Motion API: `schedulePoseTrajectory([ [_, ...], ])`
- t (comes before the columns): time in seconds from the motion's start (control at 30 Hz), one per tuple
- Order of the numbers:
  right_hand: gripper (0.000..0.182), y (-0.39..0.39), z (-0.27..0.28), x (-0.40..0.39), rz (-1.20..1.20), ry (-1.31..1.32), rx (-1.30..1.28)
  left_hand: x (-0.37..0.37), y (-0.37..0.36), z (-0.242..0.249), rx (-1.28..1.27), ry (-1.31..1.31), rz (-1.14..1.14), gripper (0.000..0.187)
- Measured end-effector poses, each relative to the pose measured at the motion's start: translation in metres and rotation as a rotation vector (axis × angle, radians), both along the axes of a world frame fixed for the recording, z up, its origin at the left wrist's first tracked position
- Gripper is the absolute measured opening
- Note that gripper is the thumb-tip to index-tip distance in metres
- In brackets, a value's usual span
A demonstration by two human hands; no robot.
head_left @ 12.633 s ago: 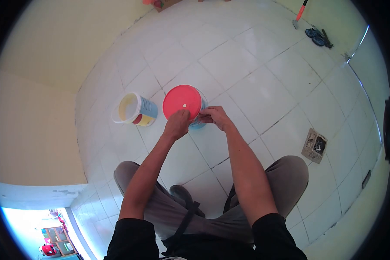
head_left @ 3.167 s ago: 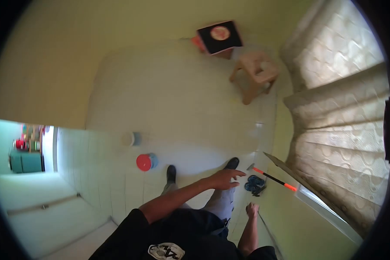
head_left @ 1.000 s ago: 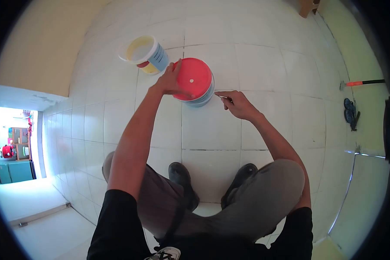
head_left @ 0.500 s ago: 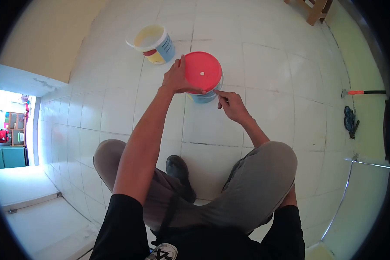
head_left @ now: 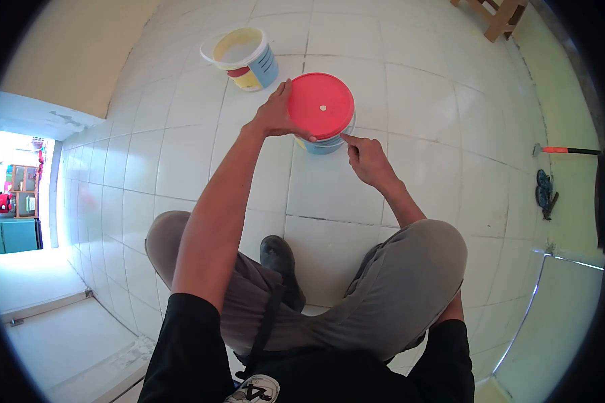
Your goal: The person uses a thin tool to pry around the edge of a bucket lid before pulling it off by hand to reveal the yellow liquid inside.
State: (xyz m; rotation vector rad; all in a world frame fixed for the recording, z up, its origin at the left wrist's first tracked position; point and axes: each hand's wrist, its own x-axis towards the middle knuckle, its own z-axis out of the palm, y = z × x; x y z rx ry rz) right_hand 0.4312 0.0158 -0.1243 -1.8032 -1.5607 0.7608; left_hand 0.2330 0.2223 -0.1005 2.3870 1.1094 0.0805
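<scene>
A paint bucket [head_left: 321, 146] with blue sides stands on the tiled floor in front of me, a round red lid [head_left: 323, 97] on its top. The lid has a small pale spot near its middle. My left hand [head_left: 275, 115] grips the lid's left side, thumb along the near edge and fingers around the far left. At the near right rim, the index fingertip of my right hand [head_left: 370, 160] touches or nearly touches the lid's edge. The other fingers of that hand are curled in; whether they hold something small is hidden.
Beyond on the left stands an open white bucket [head_left: 252, 64] with yellow and blue sides. By the right wall are an orange-and-black handled tool [head_left: 565, 150] and a dark object [head_left: 543, 191]. A wooden stool's legs [head_left: 497, 20] show at the top right.
The view has shifted slightly. My left hand stays on the lid's left side, and my right fingertip remains at its near right rim. The lid's tilt looks much the same.
</scene>
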Motion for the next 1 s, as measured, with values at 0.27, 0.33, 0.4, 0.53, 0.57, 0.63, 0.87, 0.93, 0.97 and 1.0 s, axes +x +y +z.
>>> schedulePoseTrajectory([
  [0.27, 0.046, 0.002, -0.001, -0.003, -0.047, -0.003, 0.018, 0.004, 0.01, -0.01, -0.146, -0.114, 0.068, 0.156],
  [0.33, 0.043, 0.003, 0.003, -0.004, -0.054, 0.002, -0.045, 0.004, 0.009, -0.01, -0.19, -0.147, 0.067, 0.156],
  [0.4, 0.038, 0.004, 0.022, -0.006, -0.06, 0.016, -0.178, 0.005, 0.007, -0.006, -0.205, -0.156, 0.061, 0.159],
  [0.53, 0.037, 0.007, 0.013, -0.006, -0.043, -0.042, -0.119, 0.002, -0.001, -0.006, -0.086, -0.12, 0.029, 0.168],
  [0.57, 0.037, 0.008, 0.012, -0.007, -0.039, -0.065, -0.108, 0.002, -0.003, -0.008, -0.035, -0.109, 0.019, 0.17],
  [0.63, 0.037, 0.012, 0.011, -0.004, -0.009, -0.125, -0.121, 0.004, -0.006, -0.01, 0.008, -0.074, 0.032, 0.173],
  [0.87, 0.041, 0.022, 0.039, -0.016, -0.033, -0.255, -0.303, 0.007, -0.013, -0.005, 0.036, -0.015, 0.061, 0.177],
  [0.93, 0.042, 0.021, 0.035, -0.013, -0.039, -0.235, -0.306, 0.012, -0.011, -0.004, 0.077, 0.067, 0.038, 0.177],
  [0.97, 0.042, 0.02, 0.042, -0.014, -0.04, -0.211, -0.317, 0.015, -0.01, -0.004, 0.098, 0.109, 0.024, 0.178],
  [1.0, 0.042, 0.019, 0.045, -0.016, -0.044, -0.183, -0.327, 0.018, -0.008, -0.004, 0.137, 0.098, -0.003, 0.177],
])
